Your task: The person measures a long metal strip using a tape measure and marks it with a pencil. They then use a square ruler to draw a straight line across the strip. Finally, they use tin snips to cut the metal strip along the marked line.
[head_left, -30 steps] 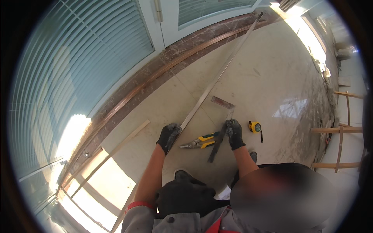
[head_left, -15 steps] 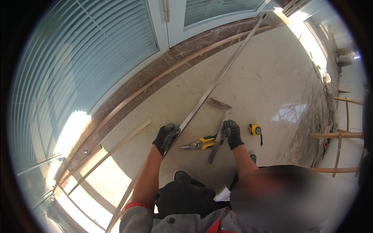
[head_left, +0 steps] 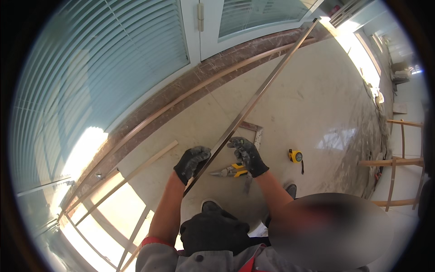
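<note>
A long, narrow metal strip (head_left: 259, 94) runs slantwise from beside my body to the far right. My left hand (head_left: 192, 163), in a dark dusty glove, is closed around its near part. Just right of the strip is my right hand (head_left: 247, 156), gloved the same way, with its fingers slightly bent, apart and pointing at the strip. I cannot tell whether the fingertips touch it. An L-shaped metal square (head_left: 258, 134) lies on the floor beyond the right hand, which partly hides it. Snips (head_left: 232, 171) with yellow-and-dark handles lie between my hands.
A yellow tape measure (head_left: 296, 156) rests on the floor to the right. Another thin strip (head_left: 154, 156) lies at the left, near sunlit patches. Glazed panels with blinds (head_left: 122, 41) rise above a brown stone sill (head_left: 199, 75). Wooden bars (head_left: 385, 162) stand at the right edge.
My right hand has let go of the metal square and moved left toward the long strip. The square has shifted slightly left. My left hand still grips the strip.
</note>
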The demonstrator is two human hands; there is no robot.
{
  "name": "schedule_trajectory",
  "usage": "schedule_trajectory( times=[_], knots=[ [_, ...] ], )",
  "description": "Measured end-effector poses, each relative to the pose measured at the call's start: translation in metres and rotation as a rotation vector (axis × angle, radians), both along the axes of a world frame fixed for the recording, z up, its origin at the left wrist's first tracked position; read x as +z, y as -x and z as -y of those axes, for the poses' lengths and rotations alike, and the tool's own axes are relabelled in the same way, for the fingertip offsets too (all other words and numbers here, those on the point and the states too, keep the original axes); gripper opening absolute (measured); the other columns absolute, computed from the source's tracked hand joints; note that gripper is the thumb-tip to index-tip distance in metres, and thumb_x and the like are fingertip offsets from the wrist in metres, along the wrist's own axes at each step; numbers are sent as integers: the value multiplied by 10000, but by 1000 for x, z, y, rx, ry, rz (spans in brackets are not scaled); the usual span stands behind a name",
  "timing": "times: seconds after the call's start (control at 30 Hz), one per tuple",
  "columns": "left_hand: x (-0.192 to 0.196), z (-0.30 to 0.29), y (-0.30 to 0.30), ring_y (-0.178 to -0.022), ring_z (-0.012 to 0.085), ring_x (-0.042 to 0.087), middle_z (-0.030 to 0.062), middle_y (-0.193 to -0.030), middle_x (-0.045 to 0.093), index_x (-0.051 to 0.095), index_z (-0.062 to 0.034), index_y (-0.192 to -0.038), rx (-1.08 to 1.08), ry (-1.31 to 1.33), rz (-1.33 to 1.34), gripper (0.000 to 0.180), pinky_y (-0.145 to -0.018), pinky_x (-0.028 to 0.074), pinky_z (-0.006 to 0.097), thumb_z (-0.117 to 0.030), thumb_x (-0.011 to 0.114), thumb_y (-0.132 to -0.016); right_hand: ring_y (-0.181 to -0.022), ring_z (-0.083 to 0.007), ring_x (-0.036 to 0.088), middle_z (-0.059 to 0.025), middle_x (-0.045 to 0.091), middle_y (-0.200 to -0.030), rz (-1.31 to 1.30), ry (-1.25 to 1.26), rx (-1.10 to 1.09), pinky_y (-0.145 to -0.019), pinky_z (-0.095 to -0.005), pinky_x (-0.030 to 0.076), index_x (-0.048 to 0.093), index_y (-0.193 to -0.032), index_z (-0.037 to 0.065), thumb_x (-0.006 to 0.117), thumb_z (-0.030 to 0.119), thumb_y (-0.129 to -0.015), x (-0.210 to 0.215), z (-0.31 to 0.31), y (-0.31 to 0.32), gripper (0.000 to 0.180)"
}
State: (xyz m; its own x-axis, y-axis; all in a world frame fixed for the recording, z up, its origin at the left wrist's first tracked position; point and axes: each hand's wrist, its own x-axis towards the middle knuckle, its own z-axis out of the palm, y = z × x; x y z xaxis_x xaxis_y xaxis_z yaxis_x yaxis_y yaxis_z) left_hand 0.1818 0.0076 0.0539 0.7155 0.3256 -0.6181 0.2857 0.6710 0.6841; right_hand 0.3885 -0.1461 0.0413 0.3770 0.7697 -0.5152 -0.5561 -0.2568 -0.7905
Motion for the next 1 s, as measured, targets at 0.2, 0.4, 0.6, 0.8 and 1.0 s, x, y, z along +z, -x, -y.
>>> schedule_trajectory(
  times=[0.2,0.4,0.6,0.8,1.0],
  knots=[
    [-1,1,12,-769,65,560,-53,-850,627,688,-54,-1025,-7,-234,-69,167,-698,440,221,-183,663,-921,-618,-75,503,-36,655,-901,-108,80,13,-544,-226,412,605,-1042,78,571,156,-976,-6,-18,16,108],
    [4,-6,19,-748,79,531,-22,-817,615,691,-29,-1013,-30,-355,-70,214,-675,428,239,-212,675,-903,-741,-200,619,-76,648,-927,-72,113,-182,-675,-331,531,597,-1137,74,647,241,-935,-85,4,-4,267],
    [-7,-13,41,-724,66,508,-33,-801,598,696,-42,-995,-6,-258,-189,201,-649,408,240,-216,682,-896,-875,-326,646,-158,641,-939,1505,254,563,-821,-472,492,585,-1044,99,757,394,-808,-29,27,1,416],
    [1,-8,33,-698,69,506,-35,-789,596,700,-41,-993,16,-241,-151,197,-628,404,241,-213,676,-900,-900,-269,656,-106,647,-957,1770,500,1220,-777,-430,454,603,-1038,131,773,319,-731,-13,73,20,399],
    [-7,-10,47,-655,66,489,-32,-751,579,696,-45,-983,26,-284,-148,191,-587,387,242,-218,665,-908,-883,-269,681,-77,683,-898,1341,441,1408,-748,-431,497,652,-925,126,765,328,-716,16,71,11,312]
  ],
)
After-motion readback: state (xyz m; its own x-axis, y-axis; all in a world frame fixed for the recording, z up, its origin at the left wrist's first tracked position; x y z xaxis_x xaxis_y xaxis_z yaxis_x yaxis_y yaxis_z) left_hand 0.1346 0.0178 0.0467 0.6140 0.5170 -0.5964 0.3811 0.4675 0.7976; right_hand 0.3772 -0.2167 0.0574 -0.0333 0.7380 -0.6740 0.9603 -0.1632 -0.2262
